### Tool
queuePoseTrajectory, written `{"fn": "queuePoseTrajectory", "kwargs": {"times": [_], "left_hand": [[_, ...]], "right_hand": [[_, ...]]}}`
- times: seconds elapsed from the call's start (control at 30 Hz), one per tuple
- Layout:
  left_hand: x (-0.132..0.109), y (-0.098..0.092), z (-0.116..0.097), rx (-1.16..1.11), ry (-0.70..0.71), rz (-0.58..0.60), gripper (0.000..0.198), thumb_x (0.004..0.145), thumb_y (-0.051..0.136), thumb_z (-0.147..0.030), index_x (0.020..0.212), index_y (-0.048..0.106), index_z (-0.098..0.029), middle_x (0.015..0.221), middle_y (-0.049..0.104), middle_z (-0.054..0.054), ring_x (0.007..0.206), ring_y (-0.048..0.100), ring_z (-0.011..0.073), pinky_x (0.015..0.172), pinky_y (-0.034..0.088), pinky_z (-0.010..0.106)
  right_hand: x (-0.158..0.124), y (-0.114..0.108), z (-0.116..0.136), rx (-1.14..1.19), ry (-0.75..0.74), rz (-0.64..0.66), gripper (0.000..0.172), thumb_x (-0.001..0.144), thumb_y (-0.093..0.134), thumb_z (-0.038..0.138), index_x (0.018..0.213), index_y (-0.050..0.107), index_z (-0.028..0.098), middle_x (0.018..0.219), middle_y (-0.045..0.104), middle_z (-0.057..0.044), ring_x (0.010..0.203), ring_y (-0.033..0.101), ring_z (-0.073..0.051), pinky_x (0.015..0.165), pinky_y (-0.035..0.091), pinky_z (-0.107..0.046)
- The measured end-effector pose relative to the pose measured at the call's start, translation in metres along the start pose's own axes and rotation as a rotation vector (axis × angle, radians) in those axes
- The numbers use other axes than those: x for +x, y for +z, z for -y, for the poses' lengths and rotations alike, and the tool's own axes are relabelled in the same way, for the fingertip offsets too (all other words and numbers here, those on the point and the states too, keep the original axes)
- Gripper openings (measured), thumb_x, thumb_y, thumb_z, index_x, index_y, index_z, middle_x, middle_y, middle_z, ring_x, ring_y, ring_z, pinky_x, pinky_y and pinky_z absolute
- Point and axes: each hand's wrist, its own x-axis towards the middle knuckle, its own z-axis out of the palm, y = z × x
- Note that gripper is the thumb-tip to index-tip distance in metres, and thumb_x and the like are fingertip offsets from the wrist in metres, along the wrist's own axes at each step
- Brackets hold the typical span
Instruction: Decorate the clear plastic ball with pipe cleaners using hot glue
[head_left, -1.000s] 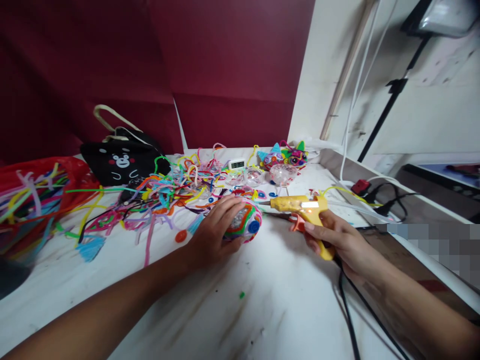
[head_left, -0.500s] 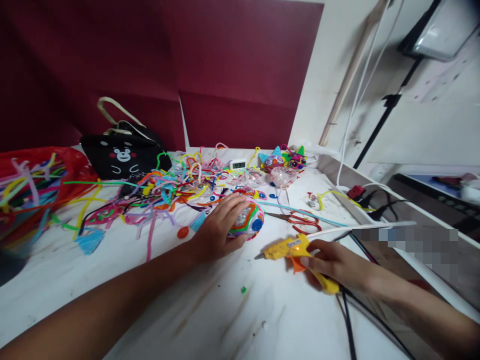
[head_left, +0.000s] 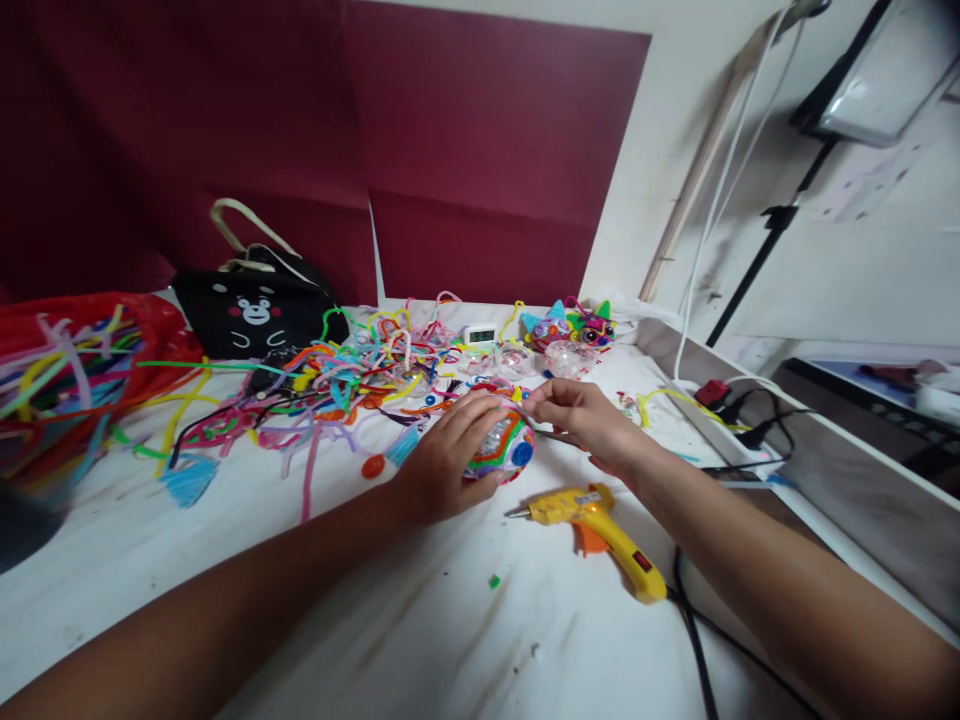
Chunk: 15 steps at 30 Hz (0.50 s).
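Observation:
A ball-shaped craft piece, wound with coloured pipe cleaners and bearing a blue button, rests on the table. Over its left side curls my left hand, gripping it with the thumb at the lower front. My right hand is pinched at the ball's upper right edge; what lies between its fingertips is too small to make out. Below that wrist a yellow glue gun lies on its side, nozzle pointing left and orange trigger down. The scissors are mostly hidden behind my right hand.
Tangled pipe cleaners spread across the back left, beside a black bag and a red bag. Farther back stand a small digital clock and decorated cat-eared pieces. Black cables run at right.
My right hand has let go of the glue gun, which now lies on the table, and has moved up and left to the ball. My left hand still holds the ball.

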Motion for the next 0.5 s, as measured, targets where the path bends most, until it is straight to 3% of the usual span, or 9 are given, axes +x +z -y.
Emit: {"fn": "queuePoseTrajectory", "kwargs": {"times": [0.5], "left_hand": [[0.000,-0.001,-0.002,-0.013,-0.014,0.008,0.063,0.084,0.061,-0.025,0.142,0.036,-0.012,0.143,0.046,0.020,0.140,0.038,0.0334,0.116,0.035,0.057]], "right_hand": [[0.009,0.009,-0.013,0.140,0.095,-0.017,0.028,0.050,0.083,0.032,0.064,0.064,0.017,0.057,0.060,0.004,0.054,0.045,-0.009,0.055,0.030,-0.026]]}}
